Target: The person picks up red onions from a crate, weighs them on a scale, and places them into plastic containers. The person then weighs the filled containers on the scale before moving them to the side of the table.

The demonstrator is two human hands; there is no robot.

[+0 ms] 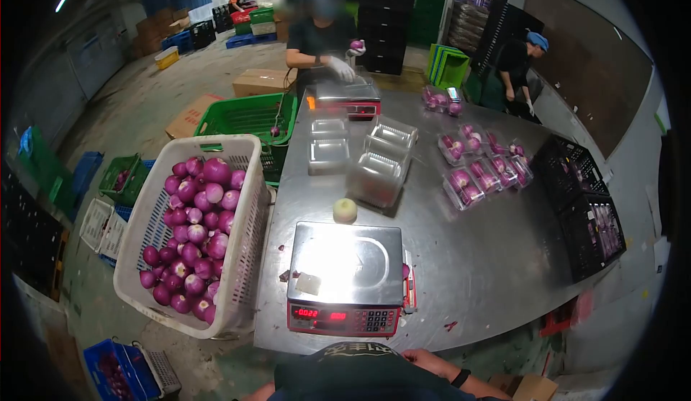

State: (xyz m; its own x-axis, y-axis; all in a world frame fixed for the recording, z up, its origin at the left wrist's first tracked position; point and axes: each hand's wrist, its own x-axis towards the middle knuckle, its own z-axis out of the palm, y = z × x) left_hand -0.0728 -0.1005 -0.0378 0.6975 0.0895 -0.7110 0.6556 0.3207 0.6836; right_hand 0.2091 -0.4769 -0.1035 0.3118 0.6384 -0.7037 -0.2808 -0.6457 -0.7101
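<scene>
Red onions [193,230] in the white crate [246,239], forward-left of the half-hidden right hand [420,358], appear firm and slick, best cupped mid-bulb; that hand's opening and hold cannot be determined, the left hand being unseen.

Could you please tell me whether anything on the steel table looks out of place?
Yes: one pale onion sits loose behind the near scale, unlike the purple onions in the white crate. Reddish scraps lie on the steel table, and the scale's display reads negative.
</scene>
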